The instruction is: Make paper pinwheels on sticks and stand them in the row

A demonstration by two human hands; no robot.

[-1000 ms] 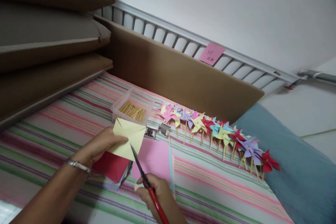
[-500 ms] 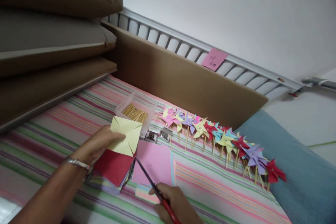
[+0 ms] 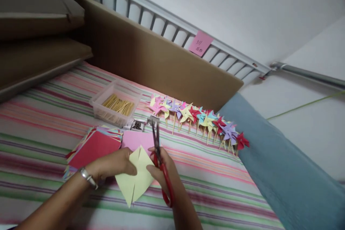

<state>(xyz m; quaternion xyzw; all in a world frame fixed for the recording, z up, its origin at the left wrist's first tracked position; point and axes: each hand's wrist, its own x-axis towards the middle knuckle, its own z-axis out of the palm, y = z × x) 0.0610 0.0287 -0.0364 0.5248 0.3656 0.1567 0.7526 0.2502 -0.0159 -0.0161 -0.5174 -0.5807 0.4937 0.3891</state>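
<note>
A pale yellow paper square point(image 3: 141, 176), slit in from its corners, is pinched between the thumb and fingers of my left hand point(image 3: 121, 163). My right hand point(image 3: 165, 167) holds red-handled scissors point(image 3: 165, 178), blades pointing up and away, and its thumb and fingertips are at the paper's right corner. Left of the hands lies a stack of coloured paper squares point(image 3: 97, 149) with red on top. A pink paper pile point(image 3: 138, 140) lies behind the yellow square, partly covered by it.
A clear plastic box point(image 3: 115, 106) of short wooden sticks and small open boxes of metal fasteners point(image 3: 137, 125) stand behind the papers. Several finished paper pinwheels point(image 3: 199, 116) line the back right. A brown board point(image 3: 151, 57) leans before a radiator point(image 3: 161, 25); cushions point(image 3: 40, 25) are stacked at left.
The yellow square has moved off the red stack to the front of the pink pile and turned cornerwise. My right hand has come up to it, the scissors now pointing upward. The view has shifted right.
</note>
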